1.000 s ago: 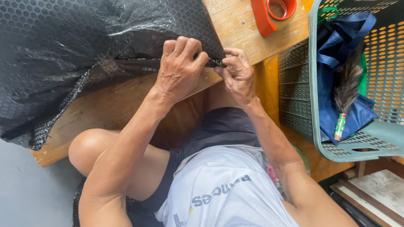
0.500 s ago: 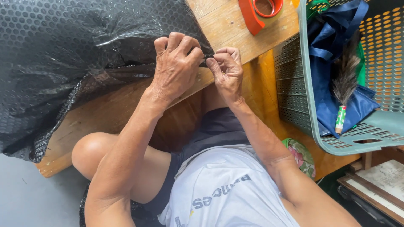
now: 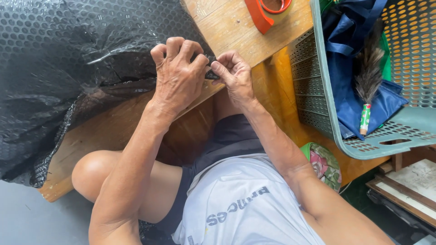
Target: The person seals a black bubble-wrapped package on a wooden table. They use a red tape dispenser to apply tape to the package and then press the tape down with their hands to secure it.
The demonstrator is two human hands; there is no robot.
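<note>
My 2 hands meet at the near edge of the wooden table [image 3: 236, 31], just above my knee. My left hand [image 3: 178, 75] is curled tight, clamping the corner of the black bubble wrap bundle [image 3: 68, 59], which lies across the table's left side and hangs over its end. My right hand [image 3: 232, 75] pinches narrow on a small dark bit at that same corner; whether it is tape or a fold, I cannot tell. I judge I am working the corner closed or loose, and the next move needs a firm, steady pinch. Farther off sit an orange tape dispenser [image 3: 263, 11] and a green plastic basket [image 3: 318, 90] holding a blue bag [image 3: 354, 68] and a feather duster [image 3: 370, 77].
</note>
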